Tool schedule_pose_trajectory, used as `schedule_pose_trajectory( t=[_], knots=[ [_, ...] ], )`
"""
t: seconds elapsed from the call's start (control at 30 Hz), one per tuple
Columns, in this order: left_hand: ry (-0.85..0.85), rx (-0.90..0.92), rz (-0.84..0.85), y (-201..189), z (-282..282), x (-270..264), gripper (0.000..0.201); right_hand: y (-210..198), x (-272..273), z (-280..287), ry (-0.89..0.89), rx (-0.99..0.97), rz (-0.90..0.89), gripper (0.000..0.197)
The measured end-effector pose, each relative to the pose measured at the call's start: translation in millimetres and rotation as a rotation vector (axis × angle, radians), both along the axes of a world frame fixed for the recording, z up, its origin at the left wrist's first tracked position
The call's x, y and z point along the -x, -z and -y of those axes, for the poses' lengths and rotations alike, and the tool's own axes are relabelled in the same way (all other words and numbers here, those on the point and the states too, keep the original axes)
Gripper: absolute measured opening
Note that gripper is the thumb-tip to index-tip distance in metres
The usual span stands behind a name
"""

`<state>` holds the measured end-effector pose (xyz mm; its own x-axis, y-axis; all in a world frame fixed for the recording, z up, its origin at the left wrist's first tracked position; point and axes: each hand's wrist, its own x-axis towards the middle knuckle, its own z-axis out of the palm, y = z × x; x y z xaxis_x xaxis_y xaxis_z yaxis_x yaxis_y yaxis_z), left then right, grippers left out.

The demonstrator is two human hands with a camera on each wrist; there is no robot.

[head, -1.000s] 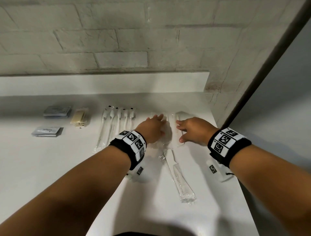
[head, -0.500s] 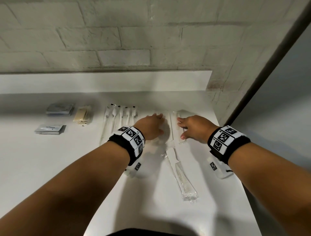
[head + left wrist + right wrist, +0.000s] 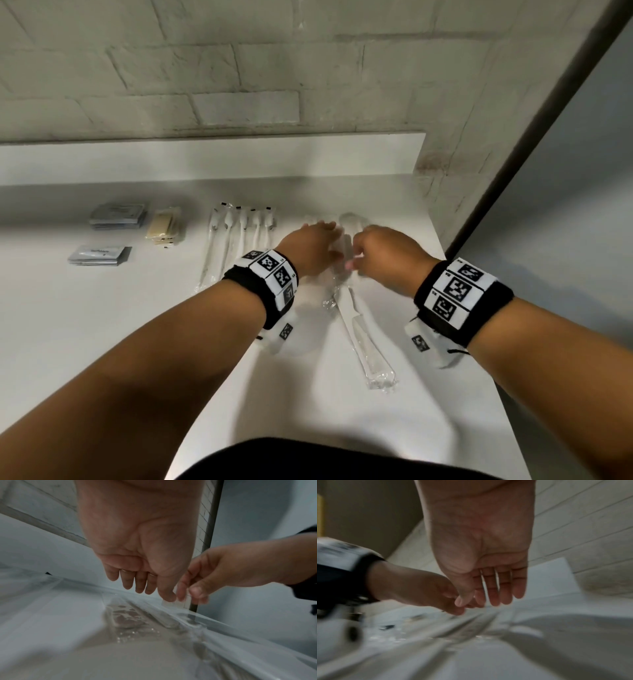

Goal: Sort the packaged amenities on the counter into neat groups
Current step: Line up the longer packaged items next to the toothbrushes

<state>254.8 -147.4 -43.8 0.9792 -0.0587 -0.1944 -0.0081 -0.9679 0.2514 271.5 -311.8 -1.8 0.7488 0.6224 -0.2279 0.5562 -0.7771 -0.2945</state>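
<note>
Clear packaged combs (image 3: 350,222) lie at the back right of the white counter (image 3: 102,325), mostly hidden under my two hands. My left hand (image 3: 308,245) rests on them with fairly straight fingers (image 3: 140,584), the thumb touching the wrap. My right hand (image 3: 376,253) is close beside it, its fingers curled, and pinches the edge of one clear comb package (image 3: 186,599) between thumb and fingers. Another packaged comb (image 3: 363,339) lies alone nearer to me, between my wrists. The wrist views show crinkled clear wrap (image 3: 471,626) under the hands.
Left of my hands, a row of wrapped toothbrushes (image 3: 239,240) lies side by side. Farther left are yellowish packets (image 3: 164,226) and two stacks of grey sachets (image 3: 118,216) (image 3: 99,255). A brick wall (image 3: 239,68) stands behind and the counter's right edge (image 3: 479,342) is close.
My right hand has gone from lying flat on the comb packages to curling and pinching one. The two hands have drawn closer together; the left stays on the pile.
</note>
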Motion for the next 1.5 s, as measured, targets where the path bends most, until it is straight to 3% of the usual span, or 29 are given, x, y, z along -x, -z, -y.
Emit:
schedule_pose_trajectory(
  t=[0.1,0.27,0.4,0.5,0.67,0.73,0.87,0.97,1.0,1.1,1.17,1.3,1.5],
  knots=[
    [-0.042,0.042,0.102,3,-6,4,0.050,0,35,-12,-0.054,0.128,-0.116,0.048],
    [-0.106,0.116,0.209,4,-6,10,0.042,23,37,-23,0.165,0.120,-0.310,0.062],
    [-0.151,0.134,0.292,2,-11,18,0.036,13,19,-5,0.221,-0.145,-0.416,0.030],
    [-0.207,0.163,0.321,0,-16,22,0.034,-6,-3,23,0.345,-0.454,-0.475,0.010],
    [-0.235,0.138,0.293,3,-17,21,0.031,-22,-37,61,0.695,-0.991,-0.514,0.021],
    [-0.186,0.078,0.240,4,-11,20,0.032,-14,-40,66,0.794,-1.040,-0.475,0.025],
    [-0.067,-0.096,0.086,6,6,17,0.035,24,-42,65,0.902,-0.763,-0.369,0.019],
    [-0.021,-0.173,0.082,10,12,18,0.029,36,-40,62,0.660,-0.152,-0.192,0.008],
    [-0.018,-0.179,0.088,11,12,19,0.027,37,-40,63,0.587,-0.042,-0.105,0.007],
    [-0.016,-0.191,0.097,13,11,19,0.025,36,-43,70,0.516,-0.101,0.029,0.017],
    [-0.015,-0.166,0.109,11,11,17,0.027,35,-49,74,0.413,-0.141,0.017,0.033],
    [0.041,-0.148,0.125,5,22,4,0.038,35,-55,68,0.087,0.119,-0.062,0.060],
    [0.074,-0.204,0.075,8,41,-13,0.032,36,-61,53,0.064,0.212,-0.058,0.065]
  ],
)
